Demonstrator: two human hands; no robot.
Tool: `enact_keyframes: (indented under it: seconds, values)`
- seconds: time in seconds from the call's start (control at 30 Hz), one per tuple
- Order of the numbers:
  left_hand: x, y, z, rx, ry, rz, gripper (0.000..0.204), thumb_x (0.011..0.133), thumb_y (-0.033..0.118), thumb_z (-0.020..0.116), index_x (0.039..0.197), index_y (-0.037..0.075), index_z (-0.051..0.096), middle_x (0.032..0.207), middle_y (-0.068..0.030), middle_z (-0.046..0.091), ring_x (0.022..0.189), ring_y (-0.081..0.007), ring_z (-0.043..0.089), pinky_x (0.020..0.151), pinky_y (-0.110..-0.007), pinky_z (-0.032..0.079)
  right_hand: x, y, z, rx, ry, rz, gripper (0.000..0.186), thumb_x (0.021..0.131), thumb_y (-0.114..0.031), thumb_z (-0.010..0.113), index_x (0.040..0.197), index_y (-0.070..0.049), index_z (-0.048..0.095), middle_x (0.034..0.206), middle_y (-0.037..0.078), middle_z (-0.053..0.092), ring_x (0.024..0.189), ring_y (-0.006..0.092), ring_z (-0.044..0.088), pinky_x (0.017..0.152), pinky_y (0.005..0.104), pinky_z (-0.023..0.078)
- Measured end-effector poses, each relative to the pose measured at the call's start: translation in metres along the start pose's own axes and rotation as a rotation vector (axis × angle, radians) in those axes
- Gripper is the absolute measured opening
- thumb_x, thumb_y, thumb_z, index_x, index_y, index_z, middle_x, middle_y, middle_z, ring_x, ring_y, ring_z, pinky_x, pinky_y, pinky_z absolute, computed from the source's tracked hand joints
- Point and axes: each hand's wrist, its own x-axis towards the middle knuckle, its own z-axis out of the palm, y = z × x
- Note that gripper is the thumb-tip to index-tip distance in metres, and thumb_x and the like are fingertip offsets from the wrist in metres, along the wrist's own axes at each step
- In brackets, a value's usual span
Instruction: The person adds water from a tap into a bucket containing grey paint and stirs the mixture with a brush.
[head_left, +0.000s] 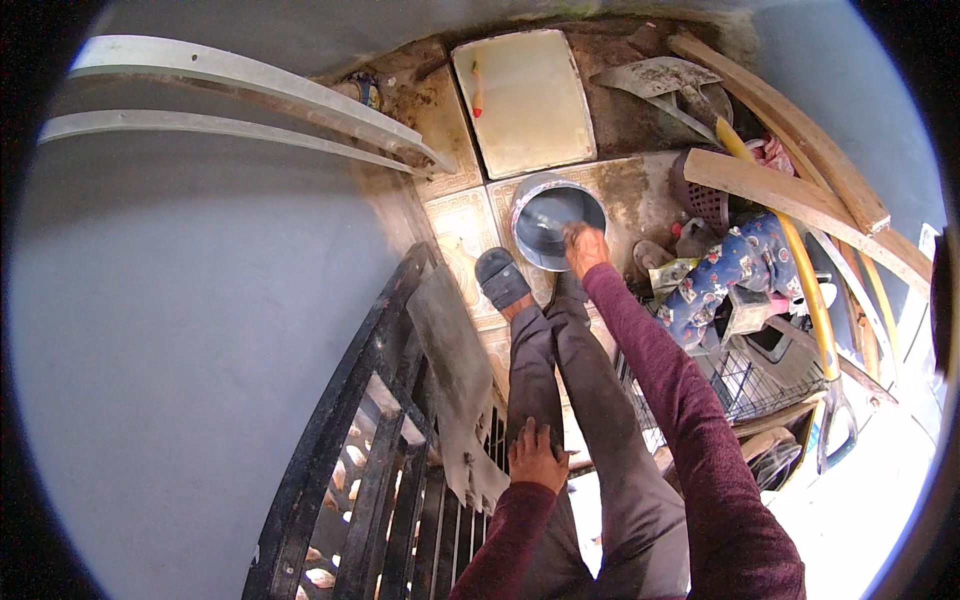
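My right hand (pixel 586 247) reaches into the near right side of a grey bucket (pixel 525 205), fingers curled; a blurred pale shape shows inside the bucket beside it, and I cannot make out what it holds. My left hand (pixel 535 455) rests on my left leg with its fingers spread. My sandalled left foot (pixel 500 278) stands on the stained tiles left of the bucket. Just beyond the bucket lies a rectangular cream basin (pixel 530 120) with a small red and yellow object (pixel 477 95) at its left part.
A black slatted metal gate (pixel 350 400) runs along the lower left beside a grey wall (pixel 180 330). White rails (pixel 240 85) cross the upper left. Wooden planks (pixel 760 180), a yellow-handled shovel (pixel 800 270), flowered cloth (pixel 700 290) and a wire rack (pixel 750 385) crowd the right.
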Motion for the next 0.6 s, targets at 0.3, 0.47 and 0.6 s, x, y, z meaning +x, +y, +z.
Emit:
enact_keyframes:
  seconds: [0.3,0.47,0.6]
  values:
    - [-0.001,-0.004,0.001,-0.025,0.018,-0.003,0.057,0.084,0.033,0.055,0.133,0.005,0.046,0.147,-0.0167,0.033,0.134,-0.0336,0.034,0.112,-0.047,0.026,-0.025,0.002,-0.001,-0.245,-0.211,-0.145,0.017,0.073,-0.014,0.067,0.085,-0.002,0.065,0.083,0.021,0.065,0.082,0.0397,0.064,0.073,0.0459,0.053]
    - [0.002,-0.003,0.002,-0.023,0.008,0.008,0.057,0.084,0.033,0.055,0.133,0.005,0.047,0.146,-0.0173,0.034,0.134,-0.0336,0.034,0.112,-0.047,0.026,0.004,0.011,0.001,-0.132,0.061,-0.096,0.017,0.075,-0.011,0.063,0.089,-0.002,0.065,0.087,0.022,0.065,0.083,0.0403,0.064,0.072,0.0473,0.052]
    - [-0.002,-0.006,0.005,-0.034,0.033,-0.016,0.057,0.084,0.034,0.055,0.132,0.005,0.047,0.146,-0.0172,0.034,0.134,-0.0337,0.034,0.111,-0.047,0.026,0.000,-0.004,-0.012,-0.325,-0.124,0.008,0.023,0.076,-0.012,0.061,0.097,-0.002,0.061,0.097,0.022,0.064,0.081,0.0406,0.064,0.071,0.0477,0.052]
